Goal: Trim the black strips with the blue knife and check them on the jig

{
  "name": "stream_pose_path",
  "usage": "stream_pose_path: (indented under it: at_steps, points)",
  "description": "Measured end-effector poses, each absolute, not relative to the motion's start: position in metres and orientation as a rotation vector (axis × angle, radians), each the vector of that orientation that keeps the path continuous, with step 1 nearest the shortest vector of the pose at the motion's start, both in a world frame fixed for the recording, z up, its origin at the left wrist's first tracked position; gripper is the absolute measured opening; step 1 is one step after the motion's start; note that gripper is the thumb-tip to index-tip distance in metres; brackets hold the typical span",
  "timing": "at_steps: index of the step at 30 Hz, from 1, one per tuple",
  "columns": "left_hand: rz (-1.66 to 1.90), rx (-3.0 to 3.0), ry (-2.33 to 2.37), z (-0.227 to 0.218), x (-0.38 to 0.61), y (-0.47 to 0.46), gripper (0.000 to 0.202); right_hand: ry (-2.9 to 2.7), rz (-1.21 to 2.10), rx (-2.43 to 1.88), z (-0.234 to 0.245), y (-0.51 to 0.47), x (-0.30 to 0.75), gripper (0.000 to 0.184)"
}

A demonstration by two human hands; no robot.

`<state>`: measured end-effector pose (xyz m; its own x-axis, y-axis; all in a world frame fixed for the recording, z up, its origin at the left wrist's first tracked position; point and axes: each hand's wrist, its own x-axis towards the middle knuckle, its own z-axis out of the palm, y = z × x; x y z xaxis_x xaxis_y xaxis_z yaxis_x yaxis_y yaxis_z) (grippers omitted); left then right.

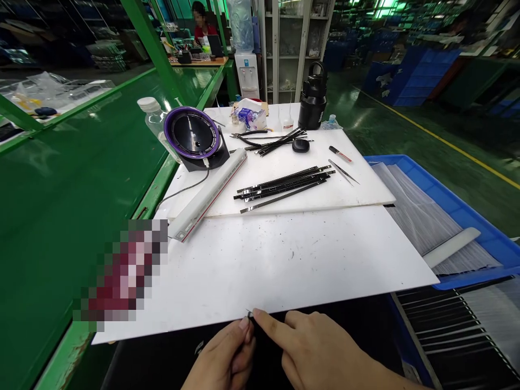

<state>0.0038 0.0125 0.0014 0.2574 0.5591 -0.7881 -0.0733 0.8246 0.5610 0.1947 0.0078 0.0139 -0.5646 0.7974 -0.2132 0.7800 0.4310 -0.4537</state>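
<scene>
Head view: left hand (229, 349) pinches small dark piece (250, 314); right hand (311, 346), index beside it, grip unclear; flask (312, 103) lettering unreadable.

Grey cabinet (299, 51), 12 to 1 o'clock; water dispenser (247, 76), 12. Green floor (379, 130), yellow line (441, 138), 2 to 3. Green panel (77, 189), 9. Greenish light (387, 7), 1 to 2

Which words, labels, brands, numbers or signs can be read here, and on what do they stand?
None reads clearly.
Black bottle: pale lettering, too small.
Purple-and-white pack: print blurred.
Water dispenser: blue label, too small.
Small white bottle: red-marked label, too small.
Black strips: pale marks, no readable text.
</scene>
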Motion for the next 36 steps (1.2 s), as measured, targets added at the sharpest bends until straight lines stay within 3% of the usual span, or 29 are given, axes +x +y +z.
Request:
stream_pose_path:
  at_steps: [7, 15, 30, 36]
  points:
    - [0.423, 0.449, 1.250, 0.001, 0.005, 0.012, 0.051, -2.758, 0.750, -1.526, 0.014, 0.005, 0.189, 0.074]
    - [0.482, 0.529, 1.276, 0.006, 0.009, 0.011, 0.043, -2.503, 0.934, -1.482, 0.012, 0.001, 0.193, 0.070]
    - [0.461, 0.552, 1.268, 0.005, 0.006, 0.013, 0.047, -2.686, 0.716, -1.560, 0.013, -0.002, 0.188, 0.069]
    - [0.448, 0.551, 1.204, -0.001, -0.002, 0.014, 0.037, -2.361, 1.036, -1.440, 0.010, -0.002, 0.192, 0.063]
